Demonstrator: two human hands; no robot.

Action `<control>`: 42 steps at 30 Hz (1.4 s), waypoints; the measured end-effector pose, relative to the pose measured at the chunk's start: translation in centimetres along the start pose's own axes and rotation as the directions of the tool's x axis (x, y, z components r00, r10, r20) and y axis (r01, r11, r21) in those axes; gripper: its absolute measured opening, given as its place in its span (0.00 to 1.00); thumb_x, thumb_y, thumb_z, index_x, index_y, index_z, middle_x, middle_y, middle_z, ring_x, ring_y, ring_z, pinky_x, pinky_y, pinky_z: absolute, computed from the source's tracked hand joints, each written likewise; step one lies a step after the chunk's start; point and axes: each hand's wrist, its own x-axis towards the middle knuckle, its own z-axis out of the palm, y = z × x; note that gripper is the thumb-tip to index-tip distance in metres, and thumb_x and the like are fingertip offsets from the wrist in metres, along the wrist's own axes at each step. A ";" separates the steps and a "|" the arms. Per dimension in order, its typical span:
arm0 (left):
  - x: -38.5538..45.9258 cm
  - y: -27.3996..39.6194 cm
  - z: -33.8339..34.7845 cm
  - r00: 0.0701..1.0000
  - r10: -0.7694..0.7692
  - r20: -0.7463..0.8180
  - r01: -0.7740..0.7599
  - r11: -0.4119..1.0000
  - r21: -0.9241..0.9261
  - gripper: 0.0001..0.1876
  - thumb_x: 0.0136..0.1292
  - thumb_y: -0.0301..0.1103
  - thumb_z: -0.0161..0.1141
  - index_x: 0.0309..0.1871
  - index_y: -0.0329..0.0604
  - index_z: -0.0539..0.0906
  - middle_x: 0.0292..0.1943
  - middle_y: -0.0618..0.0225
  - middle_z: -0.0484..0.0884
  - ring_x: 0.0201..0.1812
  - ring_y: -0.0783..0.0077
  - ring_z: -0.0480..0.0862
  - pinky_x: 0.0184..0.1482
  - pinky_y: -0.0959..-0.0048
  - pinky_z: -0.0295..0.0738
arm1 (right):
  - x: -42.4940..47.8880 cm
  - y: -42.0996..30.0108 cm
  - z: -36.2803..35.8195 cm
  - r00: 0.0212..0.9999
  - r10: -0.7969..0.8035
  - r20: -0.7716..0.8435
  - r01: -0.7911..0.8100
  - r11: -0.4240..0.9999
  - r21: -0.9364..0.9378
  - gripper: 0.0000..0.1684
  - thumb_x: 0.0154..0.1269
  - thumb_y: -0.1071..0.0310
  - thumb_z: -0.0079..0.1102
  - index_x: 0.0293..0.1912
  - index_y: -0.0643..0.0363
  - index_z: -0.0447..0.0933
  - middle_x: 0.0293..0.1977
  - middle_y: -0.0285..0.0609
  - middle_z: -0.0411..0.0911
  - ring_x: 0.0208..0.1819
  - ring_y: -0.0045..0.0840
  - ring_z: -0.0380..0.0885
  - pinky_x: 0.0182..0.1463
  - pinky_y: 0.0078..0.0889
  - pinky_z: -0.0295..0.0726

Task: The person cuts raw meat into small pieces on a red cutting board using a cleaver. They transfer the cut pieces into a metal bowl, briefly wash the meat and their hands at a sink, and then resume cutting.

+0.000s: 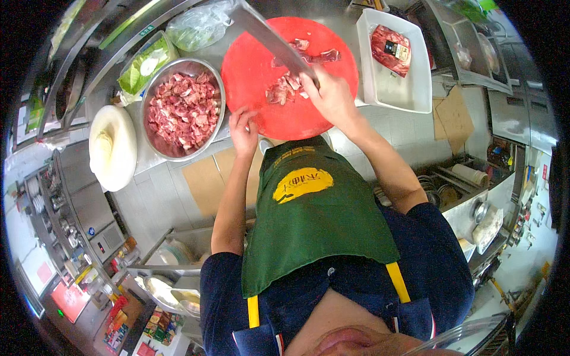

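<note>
My right hand grips the handle of a cleaver, its broad steel blade raised over a round red cutting board and angled to the far left. Beneath and beside that hand lie cut pieces of raw meat. Farther back on the board are a longer strip of meat and some small bits. My left hand rests at the board's near left edge, fingers loosely bent, with nothing seen in it. Left of it stands a steel bowl full of chopped raw meat.
On the right, a white plastic tub holds a packaged piece of meat. Along the left are a white foam-like ring, a container of green leaves and a clear plastic bag. Flattened cardboard lies on the tiled floor.
</note>
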 end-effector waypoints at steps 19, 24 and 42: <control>4.5 0.5 5.1 0.912 0.248 0.327 -0.298 0.948 0.113 0.14 0.54 0.23 0.63 0.46 0.39 0.84 0.47 0.59 0.83 0.52 0.51 0.79 0.55 0.57 0.78 | 2.1 10.2 13.8 0.937 0.018 0.349 0.097 0.946 -0.308 0.15 0.70 0.61 0.51 0.45 0.61 0.82 0.39 0.61 0.84 0.40 0.56 0.84 0.43 0.59 0.83; 3.5 -0.6 3.6 0.929 0.239 0.283 -0.270 0.960 0.074 0.13 0.53 0.24 0.66 0.44 0.42 0.85 0.46 0.62 0.83 0.52 0.52 0.79 0.55 0.56 0.78 | -6.7 12.6 7.2 0.885 0.190 0.424 -0.044 0.943 -0.330 0.14 0.71 0.60 0.51 0.43 0.60 0.79 0.33 0.58 0.84 0.38 0.55 0.84 0.42 0.62 0.82; 10.1 0.4 5.1 0.582 0.326 0.745 -0.535 0.843 0.050 0.30 0.52 0.31 0.67 0.62 0.46 0.75 0.64 0.53 0.74 0.66 0.50 0.74 0.66 0.54 0.73 | -11.6 16.3 1.1 0.885 0.320 0.337 -0.303 0.948 -0.102 0.18 0.69 0.57 0.56 0.44 0.62 0.80 0.35 0.62 0.82 0.41 0.57 0.82 0.46 0.56 0.79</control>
